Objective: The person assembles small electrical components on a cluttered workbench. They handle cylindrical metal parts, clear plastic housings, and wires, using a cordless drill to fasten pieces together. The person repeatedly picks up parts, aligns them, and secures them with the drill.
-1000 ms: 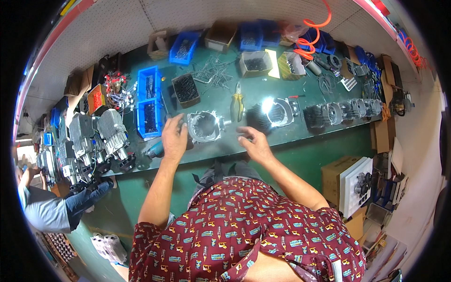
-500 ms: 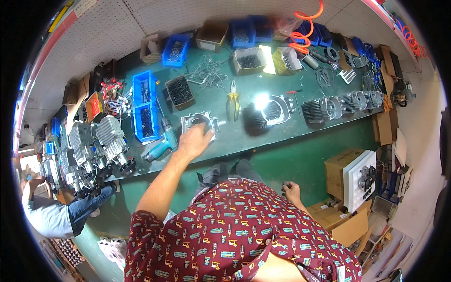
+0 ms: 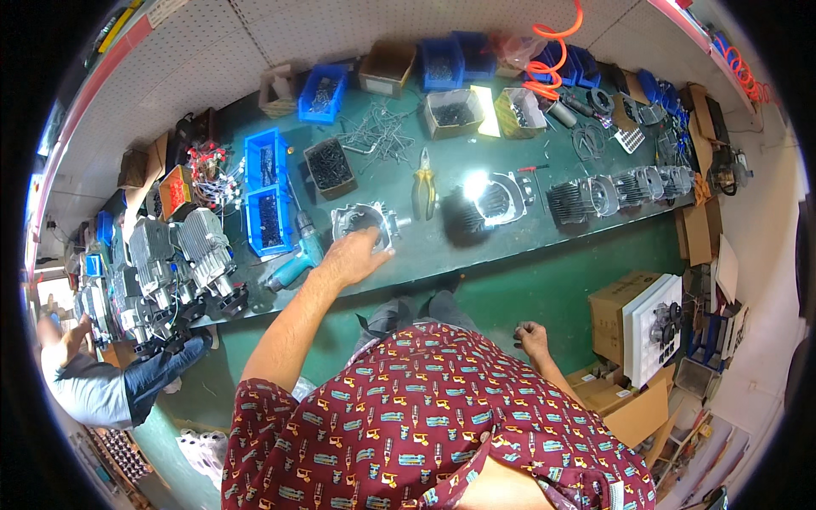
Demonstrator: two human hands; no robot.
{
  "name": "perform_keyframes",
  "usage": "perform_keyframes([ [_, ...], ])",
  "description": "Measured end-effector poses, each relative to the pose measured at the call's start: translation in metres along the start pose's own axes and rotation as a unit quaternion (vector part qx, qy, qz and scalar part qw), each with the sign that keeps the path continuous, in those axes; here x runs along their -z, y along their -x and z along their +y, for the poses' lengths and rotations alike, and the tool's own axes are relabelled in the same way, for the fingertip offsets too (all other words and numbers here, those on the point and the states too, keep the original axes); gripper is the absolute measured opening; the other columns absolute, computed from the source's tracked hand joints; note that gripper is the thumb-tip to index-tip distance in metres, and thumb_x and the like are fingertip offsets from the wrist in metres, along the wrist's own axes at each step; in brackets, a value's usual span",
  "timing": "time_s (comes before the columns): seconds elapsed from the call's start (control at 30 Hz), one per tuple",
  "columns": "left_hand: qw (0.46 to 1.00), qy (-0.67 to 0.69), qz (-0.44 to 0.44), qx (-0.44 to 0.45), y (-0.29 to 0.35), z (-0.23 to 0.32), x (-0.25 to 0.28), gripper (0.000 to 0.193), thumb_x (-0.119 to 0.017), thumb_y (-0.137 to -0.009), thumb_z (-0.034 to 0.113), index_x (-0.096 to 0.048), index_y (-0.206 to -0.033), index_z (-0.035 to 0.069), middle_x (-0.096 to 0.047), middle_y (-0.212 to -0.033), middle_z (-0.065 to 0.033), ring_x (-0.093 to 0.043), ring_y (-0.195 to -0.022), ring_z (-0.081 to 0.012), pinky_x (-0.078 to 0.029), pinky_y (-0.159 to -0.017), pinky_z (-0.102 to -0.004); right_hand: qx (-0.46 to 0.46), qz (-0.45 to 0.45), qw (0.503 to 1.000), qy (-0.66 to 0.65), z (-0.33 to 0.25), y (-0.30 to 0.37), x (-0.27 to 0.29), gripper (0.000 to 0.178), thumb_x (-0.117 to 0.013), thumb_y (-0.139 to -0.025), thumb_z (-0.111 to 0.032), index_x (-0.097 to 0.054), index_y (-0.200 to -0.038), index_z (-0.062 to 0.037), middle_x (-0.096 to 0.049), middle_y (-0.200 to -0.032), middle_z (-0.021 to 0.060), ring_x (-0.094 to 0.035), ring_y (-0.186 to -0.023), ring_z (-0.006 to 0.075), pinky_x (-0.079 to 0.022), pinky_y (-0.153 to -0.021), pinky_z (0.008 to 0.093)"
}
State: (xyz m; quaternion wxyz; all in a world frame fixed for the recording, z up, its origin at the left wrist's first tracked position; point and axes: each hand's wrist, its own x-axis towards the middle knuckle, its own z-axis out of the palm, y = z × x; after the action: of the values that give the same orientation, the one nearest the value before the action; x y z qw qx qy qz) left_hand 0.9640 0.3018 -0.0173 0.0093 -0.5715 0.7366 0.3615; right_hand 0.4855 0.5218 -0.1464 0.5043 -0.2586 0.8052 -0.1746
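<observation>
My left hand (image 3: pixel 351 257) is at the near rim of a grey, finned metal motor housing (image 3: pixel 388 223) on the bench. Its fingers bend over the rim into the round opening, and the thumb lies outside; the fingertips are partly hidden. Hanging by my side over the floor, my right hand (image 3: pixel 532 337) has curled fingers, and I cannot make out what is in them. Left of the housing lies a teal cordless drill (image 3: pixel 299 257). Yellow-handled pliers (image 3: pixel 423 189) rest to its right, followed by a second housing (image 3: pixel 497 202) under a bright light spot.
Blue bins (image 3: pixel 267 212) and an open box of dark screws (image 3: pixel 329 167) stand behind the drill. Assembled motors (image 3: pixel 206 242) crowd the bench's left end, more housings (image 3: pixel 580 200) its right. An orange coiled hose (image 3: pixel 544 75) hangs above. Another person (image 3: pixel 92 389) is at far left.
My left hand has drawn slightly back toward the near rim of the housing, with its fingers less deep inside. My right hand has risen a little. The other person's hands have moved.
</observation>
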Motion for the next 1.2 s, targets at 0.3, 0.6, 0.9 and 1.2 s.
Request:
perform_keyframes([
  [0.3,0.996,-0.021,0.064,-0.051,-0.001,-0.017,-0.005,0.051,-0.065,-0.092,0.040,-0.059,-0.121,-0.001,-0.065,-0.115,-0.0254,-0.061,-0.112,-0.0412,-0.050,-0.096,-0.0487,-0.015,-0.027,0.999,-0.022,-0.014,0.005,-0.020,0.012,-0.065,-0.091,-0.009,-0.068,-0.099,-0.0011,-0.067,-0.086,0.0049,-0.068,-0.077,0.0169,-0.059,-0.063,0.0340],
  [0.6,0.997,-0.010,0.039,-0.065,-0.009,-0.023,0.004,0.051,-0.067,-0.090,0.039,-0.061,-0.118,-0.003,-0.066,-0.115,-0.0270,-0.062,-0.110,-0.0427,-0.049,-0.095,-0.0504,-0.006,0.015,1.000,0.022,0.014,0.019,-0.027,0.011,-0.066,-0.089,-0.012,-0.069,-0.091,-0.0008,-0.068,-0.078,0.0071,-0.067,-0.067,0.0171,-0.057,-0.057,0.0335],
  [0.9,0.934,0.189,0.238,-0.188,0.031,0.024,-0.011,0.012,-0.063,-0.096,0.005,-0.063,-0.097,-0.006,-0.065,-0.086,-0.0112,-0.057,-0.078,-0.0178,-0.051,-0.075,-0.0331,0.048,0.129,0.986,0.098,0.142,0.085,-0.046,0.025,-0.068,-0.085,-0.020,-0.073,-0.099,-0.0003,-0.070,-0.073,0.0123,-0.069,-0.064,0.0216,-0.057,-0.062,0.0371],
  [1.2,0.898,0.121,0.083,-0.416,-0.005,0.227,-0.098,0.031,-0.063,-0.098,0.010,-0.043,-0.076,0.003,-0.041,-0.066,0.0000,-0.035,-0.062,-0.0129,-0.033,-0.056,-0.0308,-0.129,0.191,0.970,-0.082,0.298,0.151,-0.077,0.019,-0.068,-0.081,-0.024,-0.073,-0.082,-0.0056,-0.065,-0.060,0.0101,-0.064,-0.052,0.0226,-0.054,-0.057,0.0397],
])
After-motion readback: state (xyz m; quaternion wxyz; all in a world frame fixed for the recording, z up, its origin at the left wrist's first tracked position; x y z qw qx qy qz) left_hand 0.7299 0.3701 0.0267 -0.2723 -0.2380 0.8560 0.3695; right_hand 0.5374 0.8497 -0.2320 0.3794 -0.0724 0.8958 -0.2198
